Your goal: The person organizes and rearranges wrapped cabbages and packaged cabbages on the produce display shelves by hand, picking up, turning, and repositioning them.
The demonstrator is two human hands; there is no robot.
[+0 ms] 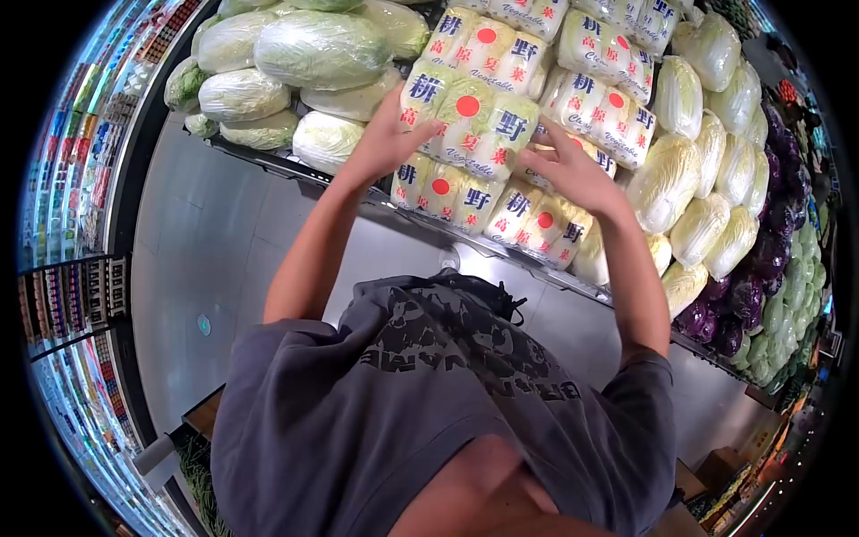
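A printed plastic pack of baby Chinese cabbages (467, 136) with a red dot lies on top of similar packs, between my two hands. My left hand (391, 139) grips its left end, thumb over the top and fingers mostly hidden along the side. At the right end, my right hand (570, 168) holds the edge with thumb and fingers bent around the corner. Just below it are a matching pack (438, 190) and another pack (540, 222) near the display's front edge. Whether the held pack is lifted off those beneath, I cannot tell.
Large wrapped Chinese cabbages (322, 49) are piled on the left. Pale wrapped cabbages (664, 183) lie to the right, beside purple cabbages (747, 300) and green vegetables (787, 309). A dark display rim (268, 161) runs along the front. Stocked shelves (80, 134) stand far left.
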